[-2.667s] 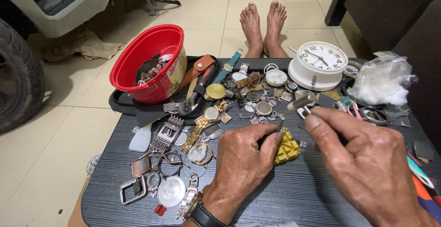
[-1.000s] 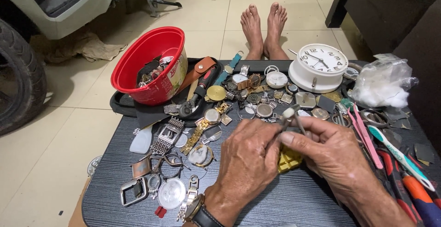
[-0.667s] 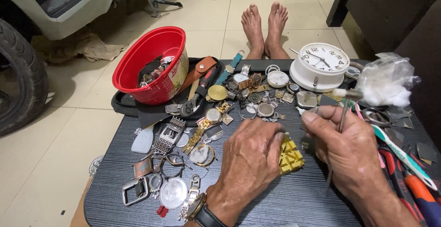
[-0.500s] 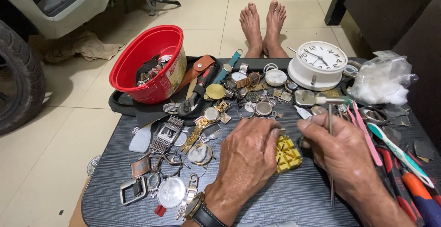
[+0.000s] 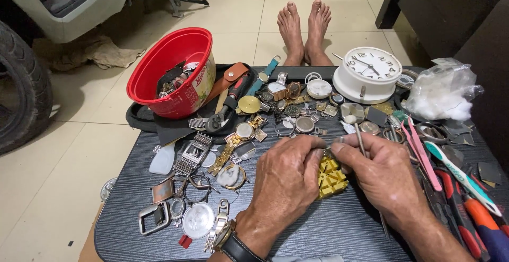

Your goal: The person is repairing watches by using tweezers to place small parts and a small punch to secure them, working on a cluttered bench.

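One dark striped desk (image 5: 159, 241) is seen from above, pretty much buried in watch bits. Near its far left corner one red bowl (image 5: 172, 73) full of parts is parked, and one white alarm clock (image 5: 371, 73) is set at the far right, next to one clear plastic bag (image 5: 442, 89) of white stuff. Two bare feet (image 5: 305, 28) can be spotted on the floor beyond. The left hand (image 5: 286, 180) is laid knuckles-up, fingers curled down onto one yellow block holder (image 5: 331, 177), which is tucked right between both hands, just under the fingertips. The right hand (image 5: 384, 180) is closed around one thin metal tool (image 5: 360, 140), pinched upright between thumb and fingers. One white toothbrush (image 5: 461, 174) and one pink tweezers (image 5: 421, 153) are left beside it.
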